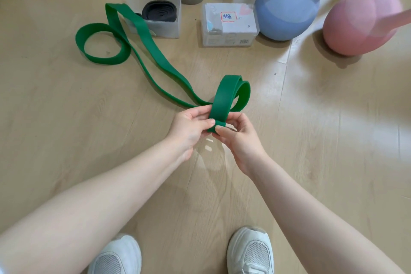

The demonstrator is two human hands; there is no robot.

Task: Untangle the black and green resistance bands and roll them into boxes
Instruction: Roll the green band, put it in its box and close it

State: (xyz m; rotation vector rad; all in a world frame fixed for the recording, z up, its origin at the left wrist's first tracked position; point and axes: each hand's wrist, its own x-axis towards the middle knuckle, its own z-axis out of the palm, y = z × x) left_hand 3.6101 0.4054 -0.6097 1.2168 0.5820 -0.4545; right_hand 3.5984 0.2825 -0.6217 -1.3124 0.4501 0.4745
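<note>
My left hand (191, 127) and right hand (235, 138) pinch the green band (222, 100); beyond it, boxed black band (159, 11), closed box (230, 25), kettlebells (287, 13), wood floor (89, 118).

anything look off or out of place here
One thing: the far end of the green band lies draped across the front of the open box holding the rolled black band. Nothing looks spilled or damaged.

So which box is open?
The clear box on the left, with its lid up and the rolled black band inside. The labelled box beside it is closed.
</note>
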